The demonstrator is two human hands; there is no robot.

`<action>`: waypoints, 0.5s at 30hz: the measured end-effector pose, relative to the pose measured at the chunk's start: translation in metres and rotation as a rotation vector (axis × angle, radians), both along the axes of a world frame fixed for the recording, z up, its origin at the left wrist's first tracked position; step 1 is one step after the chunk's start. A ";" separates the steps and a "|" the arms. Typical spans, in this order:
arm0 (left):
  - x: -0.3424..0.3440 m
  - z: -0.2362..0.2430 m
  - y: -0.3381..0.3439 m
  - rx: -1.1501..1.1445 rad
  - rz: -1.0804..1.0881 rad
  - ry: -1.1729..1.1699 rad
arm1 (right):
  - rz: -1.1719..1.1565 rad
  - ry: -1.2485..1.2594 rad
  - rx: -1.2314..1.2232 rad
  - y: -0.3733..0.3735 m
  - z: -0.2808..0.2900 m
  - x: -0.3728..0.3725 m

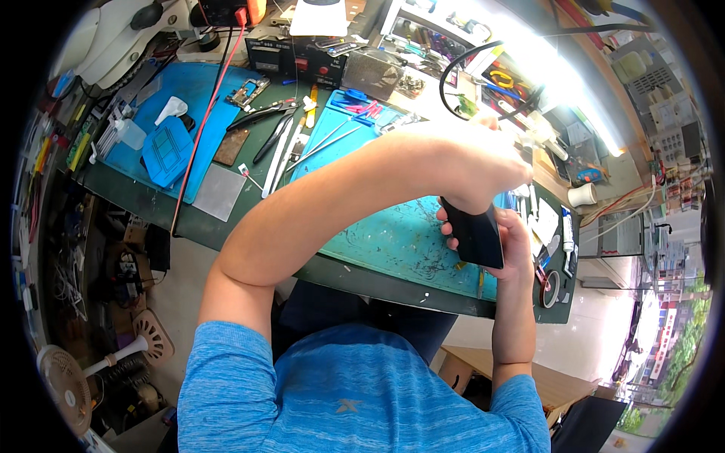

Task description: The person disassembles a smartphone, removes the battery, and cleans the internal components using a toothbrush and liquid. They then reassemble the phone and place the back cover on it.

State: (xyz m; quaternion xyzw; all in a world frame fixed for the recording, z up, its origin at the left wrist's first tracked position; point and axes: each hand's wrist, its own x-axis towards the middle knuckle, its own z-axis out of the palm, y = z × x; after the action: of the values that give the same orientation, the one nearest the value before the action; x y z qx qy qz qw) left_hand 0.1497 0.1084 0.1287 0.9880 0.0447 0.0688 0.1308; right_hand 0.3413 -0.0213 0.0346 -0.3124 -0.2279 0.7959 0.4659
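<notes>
My right hand (515, 240) is wrapped round a dark smartphone (474, 232), its fingertips showing along the phone's left edge and the thumb on the other side. The phone is tilted above a teal work mat (393, 234). My left arm reaches across the bench to the right, and my left hand (483, 162) is bent over just beyond the phone's upper end. Its fingers look curled, but strong light and the hand's own back hide what they hold, if anything. Left of that arm lie tweezers (325, 147) and black-handled pliers (260, 113).
A blue mat (219, 94) at the left carries a blue pad (168, 151) and a white bottle. A black power unit (294, 60) stands at the back, near a bright lamp (574, 83). A red cable (200, 132) crosses the left side. A tape roll (551, 289) lies by the right edge.
</notes>
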 end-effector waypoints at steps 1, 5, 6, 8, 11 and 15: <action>0.000 0.000 0.000 0.005 0.000 0.001 | -0.003 0.040 0.003 0.000 0.000 0.000; 0.000 0.004 -0.001 0.010 0.008 0.024 | -0.011 0.084 -0.010 -0.001 -0.001 -0.001; -0.001 0.004 -0.001 0.009 0.012 0.034 | -0.010 0.082 -0.008 0.000 -0.001 -0.001; 0.000 0.002 0.000 0.007 0.006 0.017 | -0.009 0.079 -0.005 0.000 -0.001 -0.001; -0.001 0.002 -0.001 0.014 0.006 0.008 | -0.016 0.078 -0.006 -0.001 0.000 -0.001; 0.000 0.002 -0.001 0.028 0.007 0.016 | -0.014 0.080 -0.004 0.000 0.000 -0.002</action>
State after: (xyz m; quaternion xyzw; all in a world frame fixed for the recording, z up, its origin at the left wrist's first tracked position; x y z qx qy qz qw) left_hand 0.1498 0.1078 0.1309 0.9901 0.0482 0.0618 0.1164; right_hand 0.3398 -0.0213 0.0348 -0.2829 -0.2056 0.8048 0.4796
